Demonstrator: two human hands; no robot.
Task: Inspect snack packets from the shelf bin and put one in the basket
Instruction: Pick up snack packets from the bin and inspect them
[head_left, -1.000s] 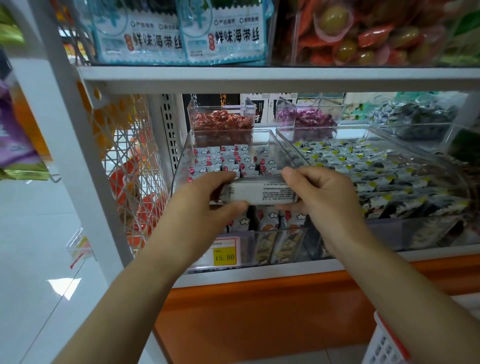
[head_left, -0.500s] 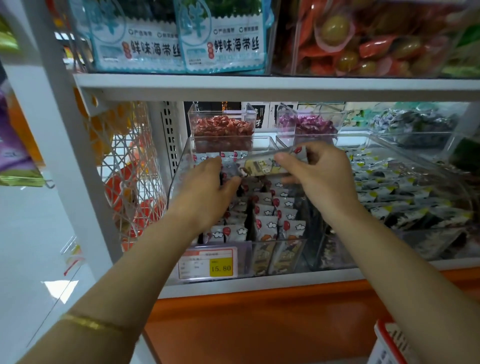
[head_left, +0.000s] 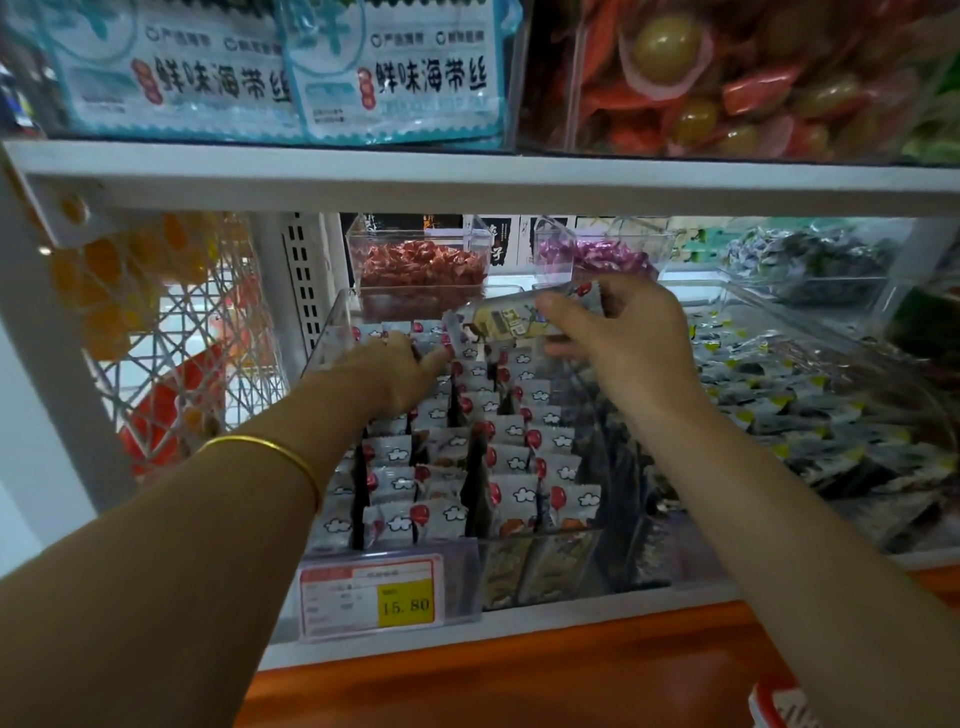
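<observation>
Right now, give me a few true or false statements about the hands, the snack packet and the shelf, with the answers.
1. The right hand holds a snack packet above the shelf bin. True.
2. The left hand hangs idle below the shelf. False: it reaches into the bin, among the packets standing there.
3. The price tag on the bin's front reads 15.80. True.
4. The gold bangle sits on the right arm. False: it is on the left forearm.
</observation>
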